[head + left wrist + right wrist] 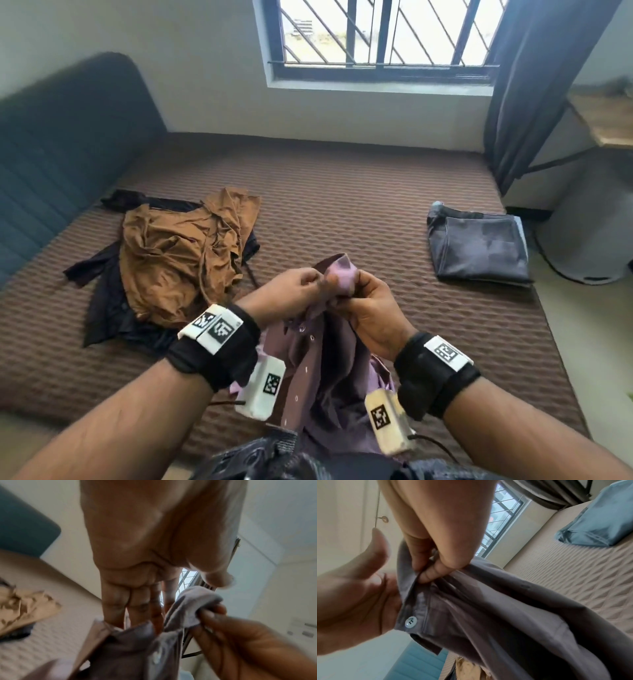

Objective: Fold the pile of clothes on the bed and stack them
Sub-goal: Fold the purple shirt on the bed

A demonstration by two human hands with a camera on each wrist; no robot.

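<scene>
Both hands pinch the collar end of the purple button-up shirt (329, 346), left hand (291, 291) and right hand (368, 308) nearly touching. The shirt hangs straight down toward the person, above the bed's (342, 192) near edge, long axis vertical; the unfolded pile (178, 253) lies left, the folded grey garment (479, 250) right.

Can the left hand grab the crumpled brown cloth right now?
Probably not yet: the left hand is busy pinching the purple buttoned shirt. The crumpled brown cloth lies uncovered beside it.

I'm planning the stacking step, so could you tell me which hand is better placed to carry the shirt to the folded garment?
Probably the right hand: the folded grey garment lies on its side.
</scene>
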